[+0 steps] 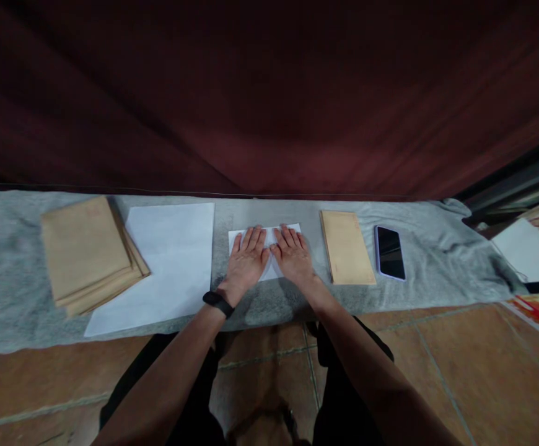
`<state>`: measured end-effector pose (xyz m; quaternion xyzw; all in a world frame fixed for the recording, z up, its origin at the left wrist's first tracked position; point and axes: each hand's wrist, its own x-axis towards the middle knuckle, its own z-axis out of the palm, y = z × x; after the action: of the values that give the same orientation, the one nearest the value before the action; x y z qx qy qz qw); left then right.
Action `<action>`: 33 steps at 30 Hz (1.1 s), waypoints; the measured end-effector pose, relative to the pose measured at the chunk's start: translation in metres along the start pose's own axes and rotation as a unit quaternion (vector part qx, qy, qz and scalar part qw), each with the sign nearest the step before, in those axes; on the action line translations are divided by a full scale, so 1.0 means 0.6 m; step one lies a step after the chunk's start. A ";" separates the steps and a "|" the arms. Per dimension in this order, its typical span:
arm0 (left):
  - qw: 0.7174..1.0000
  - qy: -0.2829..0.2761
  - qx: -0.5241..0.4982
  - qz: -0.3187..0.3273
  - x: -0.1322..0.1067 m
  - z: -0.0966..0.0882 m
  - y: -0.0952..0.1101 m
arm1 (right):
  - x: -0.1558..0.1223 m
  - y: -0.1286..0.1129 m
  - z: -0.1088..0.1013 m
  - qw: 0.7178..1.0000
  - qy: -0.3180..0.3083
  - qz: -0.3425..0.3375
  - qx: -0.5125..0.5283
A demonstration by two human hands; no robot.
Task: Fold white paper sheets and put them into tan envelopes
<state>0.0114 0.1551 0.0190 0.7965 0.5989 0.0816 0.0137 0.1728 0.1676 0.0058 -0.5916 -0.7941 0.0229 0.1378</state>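
Observation:
A small white sheet of paper (pixel 267 272), perhaps folded, lies on the grey cloth in front of me, mostly covered by my hands. My left hand (pixel 247 257) rests flat on its left part, fingers stretched out and pointing away from me. On the right part, my right hand (pixel 293 254) is likewise spread flat, its thumb close to the left thumb. Neither hand grips anything. To the left is a larger stack of white paper (pixel 171 260). Right of my hands lies a pile of narrow brown envelopes (pixel 349 248).
Larger brown envelopes (pixel 86 244) are stacked at the left, overlapping the white paper. A phone (pixel 390 253) with a pale purple edge lies at the right. The grey cloth (pixel 441 260) covers a narrow surface. Behind it hangs a dark red curtain (pixel 269 124); below is tiled floor (pixel 474 359).

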 end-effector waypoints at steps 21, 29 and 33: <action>1.000 0.020 0.000 -0.007 -0.036 -0.002 -0.017 | -0.020 0.051 -0.017 0.998 0.002 0.066 -0.024; 0.998 0.052 -0.004 -0.032 -0.062 -0.006 -0.013 | -0.028 0.061 -0.026 0.996 -0.005 0.079 -0.029; 0.998 0.053 -0.023 0.014 -0.078 -0.014 0.022 | -0.029 0.055 -0.034 0.997 -0.001 0.078 -0.024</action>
<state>0.0101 0.1058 0.0235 0.7987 0.5858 0.1377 -0.0012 0.2134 0.1582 0.0155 -0.6547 -0.7461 0.0147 0.1203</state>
